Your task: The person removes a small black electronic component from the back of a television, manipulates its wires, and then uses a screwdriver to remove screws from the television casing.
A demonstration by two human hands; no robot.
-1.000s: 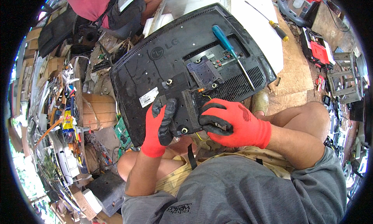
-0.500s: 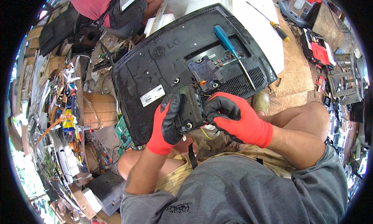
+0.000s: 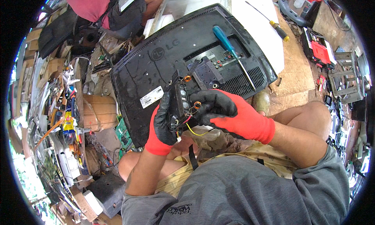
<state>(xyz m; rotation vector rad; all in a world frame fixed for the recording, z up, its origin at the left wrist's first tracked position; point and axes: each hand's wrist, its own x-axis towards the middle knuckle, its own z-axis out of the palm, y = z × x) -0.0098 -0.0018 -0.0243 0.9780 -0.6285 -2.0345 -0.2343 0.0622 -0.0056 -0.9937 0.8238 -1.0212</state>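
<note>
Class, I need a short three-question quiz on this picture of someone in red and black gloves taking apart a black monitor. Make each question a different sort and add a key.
1. True or false: the blue-handled screwdriver lies on the back of the black monitor.
2. Which hand grips the small black part from its left side? A) the left hand B) the right hand C) neither
3. Fill in: the loose wire hanging below the part is ____ in colour.

Key
1. True. It rests across the vented area.
2. A. The right hand's fingertips pinch it from the other side.
3. Yellow.
</note>
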